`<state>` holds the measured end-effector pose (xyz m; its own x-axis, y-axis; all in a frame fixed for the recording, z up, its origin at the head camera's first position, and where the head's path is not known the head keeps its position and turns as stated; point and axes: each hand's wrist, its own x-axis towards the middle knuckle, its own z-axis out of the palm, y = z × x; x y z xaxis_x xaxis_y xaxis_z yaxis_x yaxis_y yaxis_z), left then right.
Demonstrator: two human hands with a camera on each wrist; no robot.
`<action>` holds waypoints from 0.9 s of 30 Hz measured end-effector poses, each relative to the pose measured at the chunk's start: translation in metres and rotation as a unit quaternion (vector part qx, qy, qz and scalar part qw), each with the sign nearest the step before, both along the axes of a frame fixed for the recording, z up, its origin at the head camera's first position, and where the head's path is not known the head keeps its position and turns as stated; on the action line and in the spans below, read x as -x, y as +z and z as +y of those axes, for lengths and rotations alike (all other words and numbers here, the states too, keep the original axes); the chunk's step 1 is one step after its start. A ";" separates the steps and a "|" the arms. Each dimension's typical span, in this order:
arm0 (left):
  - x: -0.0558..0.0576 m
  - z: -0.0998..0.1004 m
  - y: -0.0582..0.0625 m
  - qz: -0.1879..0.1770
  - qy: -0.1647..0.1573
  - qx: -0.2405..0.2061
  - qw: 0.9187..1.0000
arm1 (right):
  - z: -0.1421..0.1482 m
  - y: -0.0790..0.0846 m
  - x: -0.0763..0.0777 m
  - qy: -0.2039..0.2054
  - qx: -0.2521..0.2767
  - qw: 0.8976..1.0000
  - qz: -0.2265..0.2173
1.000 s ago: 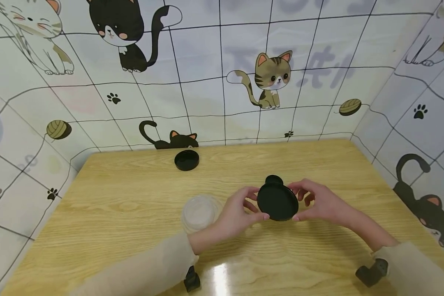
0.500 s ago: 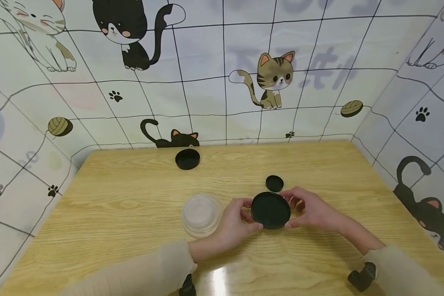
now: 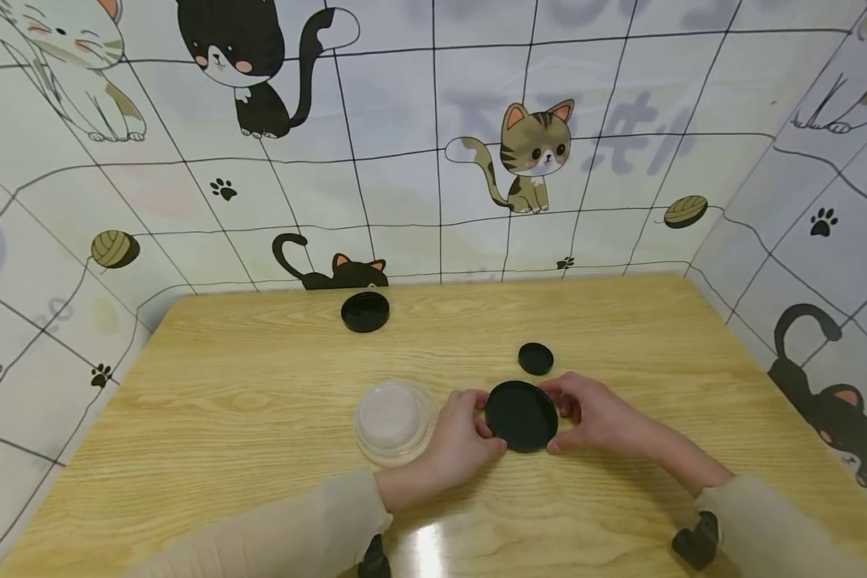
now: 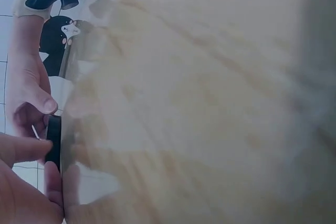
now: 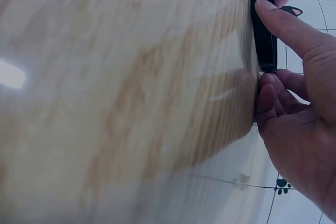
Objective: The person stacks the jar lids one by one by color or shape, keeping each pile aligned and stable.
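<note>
Between both hands lies a shallow black round lid (image 3: 522, 417), its hollow side facing up. My left hand (image 3: 457, 443) grips the lid's left edge, thumb near the front. On the opposite edge my right hand (image 3: 598, 416) pinches the rim with thumb and fingers. In the right wrist view, the lid (image 5: 264, 30) shows edge-on at the tabletop, with the thumb against its side. The left wrist view also has the lid (image 4: 53, 139) edge-on, low at the wood. Just behind it is a smaller black round lid (image 3: 535, 359), apart from the hands.
A clear round plastic container or lid (image 3: 388, 416) sits just left of the left hand. Another black round lid (image 3: 364, 312) lies near the back edge of the wooden table (image 3: 246, 385). A cat-printed wall covering (image 3: 397, 185) stands behind and at the sides.
Both hands have brought the black lid toward the person, slightly left and down to table level. The smaller black lid, partly covered before, now shows whole.
</note>
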<state>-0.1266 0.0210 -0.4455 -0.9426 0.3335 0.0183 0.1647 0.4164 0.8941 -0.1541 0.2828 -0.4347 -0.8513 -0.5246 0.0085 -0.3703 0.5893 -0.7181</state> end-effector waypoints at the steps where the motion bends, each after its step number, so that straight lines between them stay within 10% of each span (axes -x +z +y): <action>1: 0.000 -0.001 0.000 -0.004 0.000 0.002 1.000 | -0.001 0.001 0.000 0.003 -0.005 1.000 0.000; 10: 0.011 -0.027 0.036 -0.053 -0.014 -0.048 0.997 | -0.004 0.047 0.031 -0.001 -0.044 0.999 -0.001; 17: 0.057 -0.086 0.089 -0.024 0.007 -0.090 0.996 | -0.042 0.089 0.087 0.022 -0.040 0.999 0.014; 23: 0.109 -0.159 0.087 0.013 -0.011 -0.078 0.997 | -0.093 0.096 0.125 0.051 -0.044 0.998 -0.014; 27: 0.127 -0.200 0.077 0.010 0.033 -0.025 0.999 | -0.130 0.090 0.146 0.061 -0.051 0.997 -0.015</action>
